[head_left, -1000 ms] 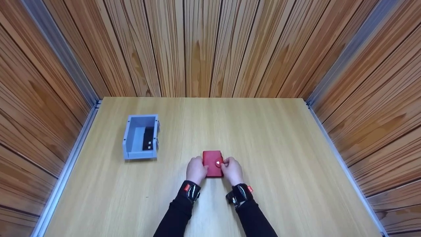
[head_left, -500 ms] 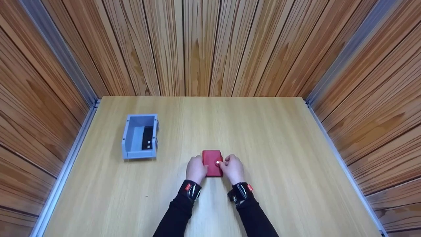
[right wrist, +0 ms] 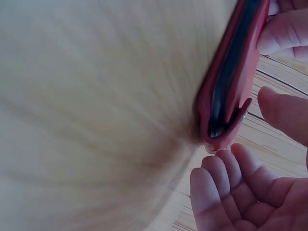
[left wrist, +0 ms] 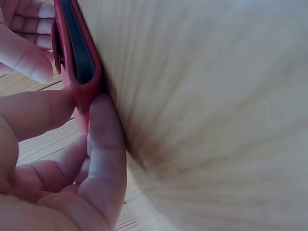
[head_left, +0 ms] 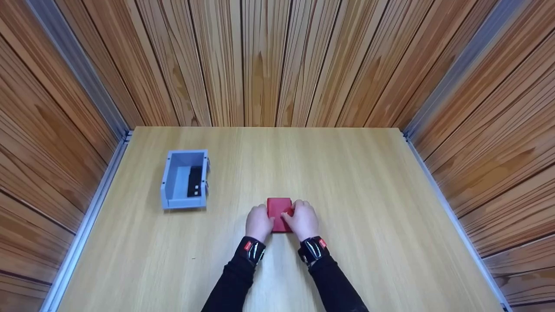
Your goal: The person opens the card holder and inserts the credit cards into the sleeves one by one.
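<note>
A small red wallet (head_left: pixel 277 206) lies on the table between both hands. My left hand (head_left: pixel 259 222) pinches its folded edge, thumb on top and a finger low beside the table, as the left wrist view shows. My right hand (head_left: pixel 304 220) is at the opposite edge, thumb over the upper face and fingers (right wrist: pixel 219 175) loosely bent just off the wallet's side. In the right wrist view the snap strap (right wrist: pixel 244 113) stands slightly away from the cover, with a gap to the thumb. Dark inner layers show between the red covers. From the head view, the right thumb hides the snap.
A blue open bin (head_left: pixel 184 203) stands on the table (head_left: pixel 368 195) to the left and farther back, with a black flat object (head_left: pixel 194 181) inside. Wood-plank walls (head_left: pixel 260 65) close off the back and both sides.
My right hand has let go of the strap and turned, its thumb shifting inward over the wallet and its fingers spreading along the edge. My left hand and the wallet stay in place.
</note>
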A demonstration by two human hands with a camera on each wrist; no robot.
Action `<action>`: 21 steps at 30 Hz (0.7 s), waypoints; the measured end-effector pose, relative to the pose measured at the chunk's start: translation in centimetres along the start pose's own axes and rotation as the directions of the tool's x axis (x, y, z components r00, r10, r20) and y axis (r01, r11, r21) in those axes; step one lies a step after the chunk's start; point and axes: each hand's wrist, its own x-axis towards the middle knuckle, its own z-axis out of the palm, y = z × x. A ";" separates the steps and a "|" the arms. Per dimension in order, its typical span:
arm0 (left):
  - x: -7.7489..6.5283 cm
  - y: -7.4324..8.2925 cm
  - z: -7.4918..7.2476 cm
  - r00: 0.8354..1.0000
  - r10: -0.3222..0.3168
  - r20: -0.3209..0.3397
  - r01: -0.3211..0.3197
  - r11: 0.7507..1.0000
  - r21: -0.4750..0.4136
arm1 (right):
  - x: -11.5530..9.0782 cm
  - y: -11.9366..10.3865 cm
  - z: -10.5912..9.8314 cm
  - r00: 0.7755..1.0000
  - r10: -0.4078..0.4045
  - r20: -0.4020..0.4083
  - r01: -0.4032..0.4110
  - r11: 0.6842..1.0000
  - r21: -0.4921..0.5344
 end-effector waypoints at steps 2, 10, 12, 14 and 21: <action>0.0 0.0 0.0 1.000 -0.003 0.003 0.003 1.000 -0.001 | 0.1 -0.1 0.1 1.000 -0.014 -0.004 0.014 1.000 -0.014; 0.1 -0.1 0.0 0.999 -0.022 0.028 0.021 1.000 0.011 | 0.1 -0.2 0.3 0.999 -0.049 0.002 0.050 0.996 -0.076; 0.1 -0.1 0.0 0.999 -0.025 0.032 0.025 1.000 0.012 | 0.1 -0.3 0.2 0.999 -0.043 0.010 0.043 0.996 -0.081; 0.1 0.0 0.0 0.999 -0.031 0.037 0.031 1.000 0.007 | 0.2 -0.4 0.2 0.999 -0.037 0.014 0.038 0.996 -0.087; 0.1 0.0 0.1 0.999 -0.038 0.035 0.039 0.999 -0.011 | 0.4 -0.7 -0.2 0.999 -0.019 0.037 0.023 0.994 -0.104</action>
